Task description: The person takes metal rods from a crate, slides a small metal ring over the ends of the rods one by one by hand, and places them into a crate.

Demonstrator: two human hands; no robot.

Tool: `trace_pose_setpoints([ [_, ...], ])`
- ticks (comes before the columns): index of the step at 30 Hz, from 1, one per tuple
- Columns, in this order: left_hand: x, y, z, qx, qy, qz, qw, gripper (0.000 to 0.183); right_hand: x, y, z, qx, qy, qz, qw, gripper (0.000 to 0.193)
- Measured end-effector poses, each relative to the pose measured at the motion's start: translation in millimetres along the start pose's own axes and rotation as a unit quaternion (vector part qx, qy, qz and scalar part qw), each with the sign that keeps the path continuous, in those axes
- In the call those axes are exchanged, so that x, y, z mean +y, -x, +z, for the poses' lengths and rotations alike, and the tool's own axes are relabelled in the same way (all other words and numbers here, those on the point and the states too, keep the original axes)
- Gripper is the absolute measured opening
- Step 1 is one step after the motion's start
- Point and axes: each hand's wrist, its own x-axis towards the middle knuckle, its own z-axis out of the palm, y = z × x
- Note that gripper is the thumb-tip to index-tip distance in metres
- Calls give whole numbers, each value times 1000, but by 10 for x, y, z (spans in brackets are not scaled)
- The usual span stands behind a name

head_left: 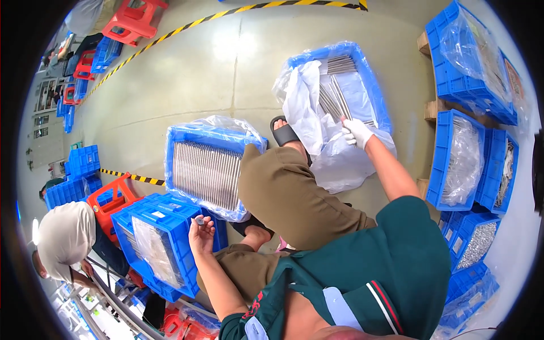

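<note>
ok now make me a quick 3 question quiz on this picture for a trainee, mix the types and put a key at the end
1. Multiple choice: what covers most of the person's right hand?
a) a blue mitten
b) a white glove
c) a red cloth

2. True or false: the person's left hand holds a grey piece at its fingertips.

3. Fill in the blank: the blue crate just left of the knee in brown trousers holds a row of ____.

Key:
1. b
2. True
3. metal rods
</note>
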Motion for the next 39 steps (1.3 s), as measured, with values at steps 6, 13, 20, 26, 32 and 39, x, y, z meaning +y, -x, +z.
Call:
trace_pose_setpoints([
  [6,69,5,52,-44,55,16,997,32,-414,876,614,-150,20,-110,982,23],
  [13,178,246,155,-141,115,80,980,31,-732,1559,1714,-406,102,-159,894,32],
  [20,360,371,187,-237,264,124,927,31,-229,1931,2938,-576,179,5,798,36],
  [26,568,424,-142,-171,328,275,888,30,292,1901,3445,-474,370,193,776,19],
  [32,676,828,-133,-262,131,358,887,28,449,1978,3659,-454,482,269,699,23],
  [39,685,873,-143,-290,55,335,895,34,675,1954,3887,-469,483,271,688,24],
])
